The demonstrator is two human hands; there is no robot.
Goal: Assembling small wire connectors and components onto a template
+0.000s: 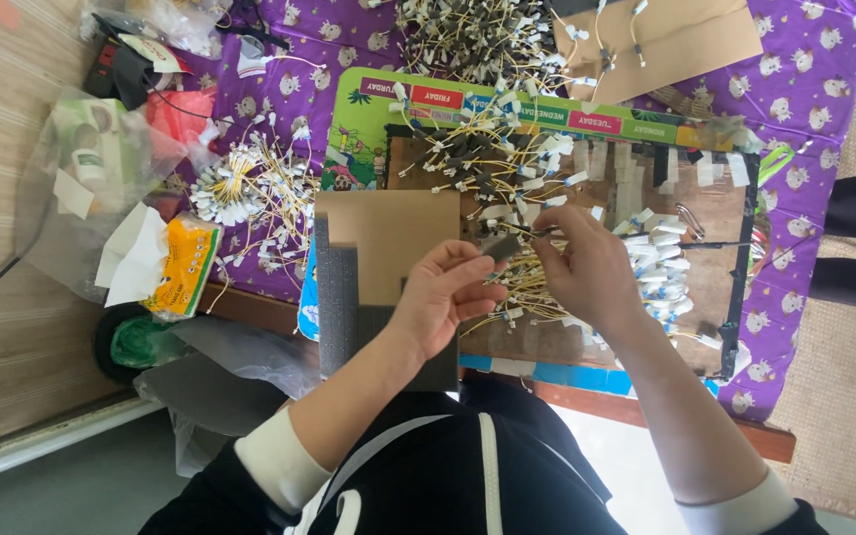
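My left hand (443, 297) pinches a small dark foam piece (500, 246) between thumb and fingers, above a brown card with a grey foam sheet (349, 297). My right hand (587, 267) holds a thin yellow wire (537, 233) with a white connector end, its tip touching the foam piece. Both hands hover over a brown board (705, 287) strewn with several yellow wires with white connectors (661, 248).
A large heap of wired connectors (478, 40) lies at the top, a bundled bunch (235, 188) at left. A cardboard sheet (666, 40) sits top right. Plastic bags (91, 168), a yellow tissue pack (175, 267) and a purple patterned cloth (804, 99) surround the board.
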